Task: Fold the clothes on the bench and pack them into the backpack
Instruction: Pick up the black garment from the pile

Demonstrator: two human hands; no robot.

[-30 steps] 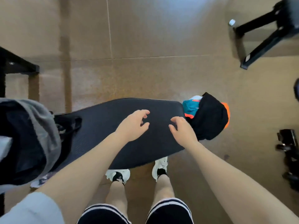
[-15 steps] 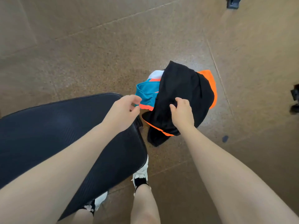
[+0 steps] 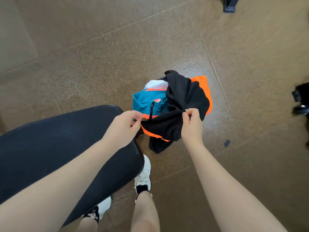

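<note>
A bundle of clothes sits just past the right end of the black padded bench [image 3: 55, 144]. On top is a black garment with orange trim [image 3: 182, 101]; under it lies a teal, white and orange garment [image 3: 147, 102]. My right hand [image 3: 191, 124] pinches a fold of the black fabric and lifts it. My left hand [image 3: 124, 127] pinches the orange-trimmed edge of the same black garment at the bench's end. The backpack is out of view.
Speckled brown floor tiles surround the bench. A black equipment foot [image 3: 230, 5] stands at the top right, and dark gear, perhaps dumbbells [image 3: 301, 99], lies at the right edge. My white shoes [image 3: 143, 176] stand beside the bench.
My view turned right and the backpack left the frame. Both hands moved from above the bench to the clothes and took hold of the black garment, bunching it upward.
</note>
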